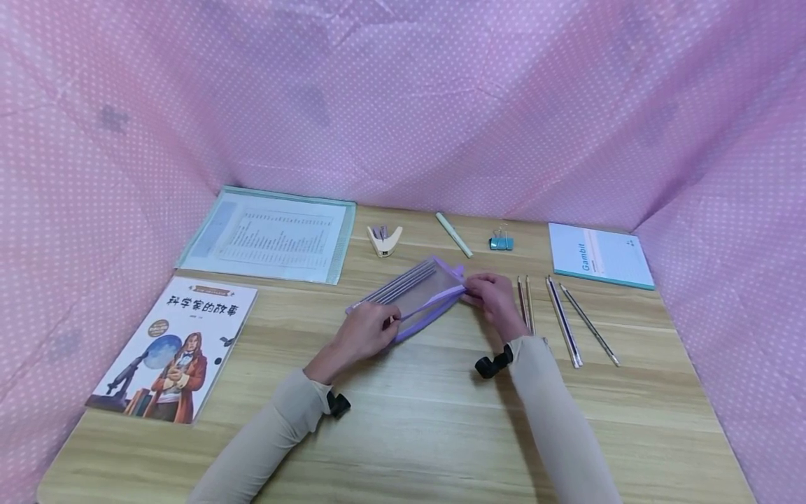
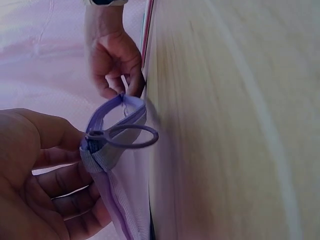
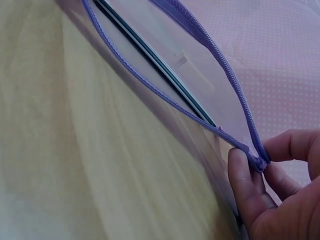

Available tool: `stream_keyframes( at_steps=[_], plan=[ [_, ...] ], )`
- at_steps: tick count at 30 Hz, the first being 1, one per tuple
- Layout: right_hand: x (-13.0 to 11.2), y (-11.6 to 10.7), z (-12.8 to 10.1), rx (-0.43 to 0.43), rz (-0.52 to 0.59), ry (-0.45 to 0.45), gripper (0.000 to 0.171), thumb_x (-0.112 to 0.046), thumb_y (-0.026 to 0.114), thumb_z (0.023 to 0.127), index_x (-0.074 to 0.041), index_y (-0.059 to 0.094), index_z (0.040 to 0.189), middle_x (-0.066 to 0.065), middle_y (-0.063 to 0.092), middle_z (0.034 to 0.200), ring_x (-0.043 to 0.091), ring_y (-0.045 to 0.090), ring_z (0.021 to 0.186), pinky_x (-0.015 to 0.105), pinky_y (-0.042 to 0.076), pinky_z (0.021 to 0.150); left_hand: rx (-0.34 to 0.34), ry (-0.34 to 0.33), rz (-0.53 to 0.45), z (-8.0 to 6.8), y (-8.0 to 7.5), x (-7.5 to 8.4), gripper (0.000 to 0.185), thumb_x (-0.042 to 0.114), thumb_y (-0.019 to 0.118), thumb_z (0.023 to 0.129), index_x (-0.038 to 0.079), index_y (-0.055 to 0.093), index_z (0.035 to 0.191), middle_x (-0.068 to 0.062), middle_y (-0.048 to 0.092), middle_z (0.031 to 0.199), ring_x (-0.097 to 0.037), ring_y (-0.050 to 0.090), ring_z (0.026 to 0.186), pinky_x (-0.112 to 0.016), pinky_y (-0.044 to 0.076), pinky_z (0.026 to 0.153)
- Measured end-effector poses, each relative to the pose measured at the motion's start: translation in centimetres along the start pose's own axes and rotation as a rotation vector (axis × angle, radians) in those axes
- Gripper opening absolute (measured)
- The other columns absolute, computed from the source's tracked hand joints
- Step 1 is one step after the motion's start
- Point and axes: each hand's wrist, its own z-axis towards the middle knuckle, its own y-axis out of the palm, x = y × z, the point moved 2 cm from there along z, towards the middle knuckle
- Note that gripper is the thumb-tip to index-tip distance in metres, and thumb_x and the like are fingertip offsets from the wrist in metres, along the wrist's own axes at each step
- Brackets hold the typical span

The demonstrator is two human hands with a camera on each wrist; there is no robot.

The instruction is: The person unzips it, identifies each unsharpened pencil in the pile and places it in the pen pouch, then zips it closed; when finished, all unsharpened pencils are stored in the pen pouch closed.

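A see-through zip pencil pouch (image 1: 436, 285) with purple edging lies slantwise in the middle of the table. Several pencils (image 1: 404, 281) are inside, along its far side. My left hand (image 1: 370, 329) grips the pouch's near left end, beside the purple ring pull (image 2: 134, 137) of the zip. At the opposite end, my right hand (image 1: 492, 295) pinches the corner where the two zip edges meet. Between the hands the zip mouth (image 3: 172, 102) gapes, as the right wrist view shows, with dark pencil shafts visible inside.
Several loose pencils (image 1: 563, 322) lie right of the right hand. Behind the pouch are a cream stapler-like tool (image 1: 384, 241), a pale green pen (image 1: 453, 234) and a blue binder clip (image 1: 501, 243). A book (image 1: 173, 350) and document folder (image 1: 271, 234) lie left, a notebook (image 1: 601, 255) right.
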Motion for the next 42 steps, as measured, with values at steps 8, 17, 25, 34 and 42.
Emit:
stream_keyframes(
  at_steps=[8, 17, 25, 34, 42],
  plan=[
    [0.5, -0.9, -1.1, -0.029, -0.011, -0.012, 0.033, 0.002, 0.060, 0.094, 0.008, 0.055, 0.125, 0.003, 0.063, 0.092, 0.007, 0.068, 0.075, 0.019, 0.058, 0.077, -0.001, -0.017, 0.009, 0.1, -0.3, -0.3, 0.010, 0.006, 0.068, 0.087, 0.006, 0.077, 0.092, -0.005, 0.072, 0.076, -0.006, 0.053, 0.059, -0.017, 0.041, 0.054],
    [1.0, -1.9, -2.2, -0.050, -0.048, -0.021, 0.034, 0.002, 0.059, 0.094, 0.008, 0.056, 0.127, 0.004, 0.060, 0.102, 0.007, 0.068, 0.078, 0.021, 0.059, 0.079, 0.031, -0.003, 0.042, 0.1, -0.6, -0.6, 0.008, 0.007, 0.069, 0.088, 0.008, 0.077, 0.087, -0.003, 0.072, 0.074, -0.007, 0.055, 0.061, -0.022, 0.045, 0.059],
    [1.4, -2.5, -3.2, -0.075, -0.043, -0.019, 0.016, 0.005, 0.060, 0.092, 0.003, 0.061, 0.108, 0.006, 0.058, 0.100, 0.009, 0.068, 0.077, 0.022, 0.060, 0.077, 0.036, -0.030, 0.044, 0.1, -0.7, -1.0, 0.008, 0.007, 0.069, 0.089, 0.008, 0.077, 0.087, -0.004, 0.074, 0.080, -0.011, 0.061, 0.067, -0.031, 0.054, 0.066],
    [1.8, -2.9, -3.8, -0.079, -0.053, 0.015, 0.014, 0.004, 0.061, 0.092, 0.000, 0.060, 0.106, 0.009, 0.051, 0.114, 0.008, 0.069, 0.081, 0.022, 0.059, 0.079, 0.051, -0.050, 0.058, 0.3, -0.7, -1.4, 0.007, 0.008, 0.070, 0.089, 0.008, 0.077, 0.086, -0.005, 0.074, 0.083, -0.017, 0.067, 0.074, -0.037, 0.057, 0.071],
    [2.2, -3.1, -4.2, -0.081, -0.063, 0.030, 0.019, 0.005, 0.063, 0.091, 0.002, 0.061, 0.109, 0.014, 0.049, 0.119, 0.010, 0.068, 0.081, 0.022, 0.059, 0.079, 0.073, -0.053, 0.076, 0.5, -0.8, -1.8, 0.005, 0.007, 0.072, 0.087, 0.008, 0.077, 0.087, -0.006, 0.073, 0.085, -0.021, 0.068, 0.080, -0.037, 0.058, 0.076]
  ],
)
